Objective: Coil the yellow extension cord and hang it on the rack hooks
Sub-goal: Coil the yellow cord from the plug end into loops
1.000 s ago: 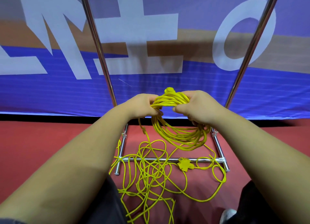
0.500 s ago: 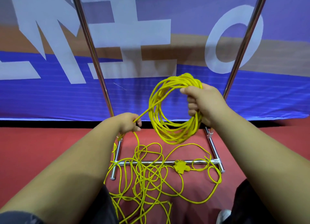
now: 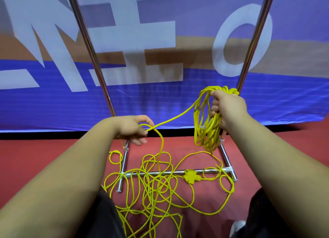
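Yellow extension cord [image 3: 207, 123] hangs coiled from the clenched right hand [image 3: 227, 111]; left hand [image 3: 132, 128] fingers pinch one strand.

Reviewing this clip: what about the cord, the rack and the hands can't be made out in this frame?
- Rack hooks: out of the head view; both rack poles run off the top edge.
- Yellow cord: its near loops run off the bottom edge, partly behind dark trousers.
- Right hand: its palm side, gripping the coil, faces away.
- Left hand: fingertip contact on the strand is too small to judge.
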Tool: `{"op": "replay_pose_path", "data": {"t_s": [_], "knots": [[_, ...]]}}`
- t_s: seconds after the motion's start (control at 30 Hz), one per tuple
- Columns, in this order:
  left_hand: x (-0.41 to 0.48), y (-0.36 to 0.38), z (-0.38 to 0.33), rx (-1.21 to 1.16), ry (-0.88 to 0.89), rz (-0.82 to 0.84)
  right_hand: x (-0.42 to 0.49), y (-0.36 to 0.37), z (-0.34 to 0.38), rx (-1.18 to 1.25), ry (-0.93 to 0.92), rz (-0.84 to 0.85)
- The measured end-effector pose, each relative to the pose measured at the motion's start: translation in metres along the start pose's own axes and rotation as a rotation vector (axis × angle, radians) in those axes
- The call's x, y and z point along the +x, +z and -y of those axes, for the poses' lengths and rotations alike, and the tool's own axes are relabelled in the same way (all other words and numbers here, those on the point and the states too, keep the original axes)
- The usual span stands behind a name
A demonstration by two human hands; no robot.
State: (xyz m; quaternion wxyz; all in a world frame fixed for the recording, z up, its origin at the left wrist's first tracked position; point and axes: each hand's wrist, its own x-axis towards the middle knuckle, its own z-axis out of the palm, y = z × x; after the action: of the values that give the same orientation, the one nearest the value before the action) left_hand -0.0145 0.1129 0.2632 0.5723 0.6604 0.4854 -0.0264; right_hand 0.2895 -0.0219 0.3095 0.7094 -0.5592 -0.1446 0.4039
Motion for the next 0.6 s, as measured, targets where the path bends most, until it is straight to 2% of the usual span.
{"op": "replay_pose_path", "data": {"t_s": [0.1,0.23,0.33,0.4,0.47,0.53,0.6], "knots": [[-0.019,0.008,-0.016,-0.204,0.055,0.05,0.001,0.0,-0.009,-0.109,-0.004,-0.047],[-0.03,0.013,-0.035,-0.308,0.1,-0.127,0.002,0.005,-0.018,-0.171,0.096,-0.022],[-0.036,0.006,-0.046,-0.576,0.164,-0.133,0.004,0.009,-0.025,-0.171,0.187,0.002],[-0.041,0.001,-0.05,-0.658,0.234,-0.132,0.006,0.01,-0.028,-0.178,0.216,0.0],[-0.043,-0.001,-0.047,-0.457,0.318,-0.222,0.007,0.011,-0.031,-0.188,0.229,0.005],[-0.047,-0.003,-0.04,-0.017,0.379,-0.353,0.008,0.011,-0.033,-0.208,0.229,0.007],[-0.05,-0.008,-0.038,0.415,0.342,-0.541,0.009,0.01,-0.034,-0.241,0.217,0.002]]}}
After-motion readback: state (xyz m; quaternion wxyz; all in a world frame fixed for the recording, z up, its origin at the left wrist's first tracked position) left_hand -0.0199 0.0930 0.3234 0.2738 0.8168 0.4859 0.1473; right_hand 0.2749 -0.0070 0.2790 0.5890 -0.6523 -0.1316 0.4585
